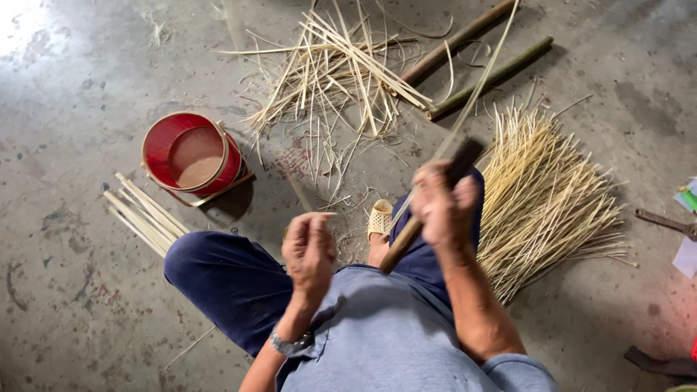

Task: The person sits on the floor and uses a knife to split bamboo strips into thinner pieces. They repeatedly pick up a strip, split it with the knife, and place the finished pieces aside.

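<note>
- Bamboo strip [465,109] runs from your lap far-right across the floor [87,181].
- Your right hand [444,207] is clenched around a knife [428,210] set against it.
- Your left hand [308,250] pinches the strip's near end.
- A red basket [190,154] sits far-left; a splint bundle [544,196] lies right.

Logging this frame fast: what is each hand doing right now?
Left hand: closed, pinching the near end of a thin bamboo strip.
Right hand: closed around a wooden-handled knife.
</note>
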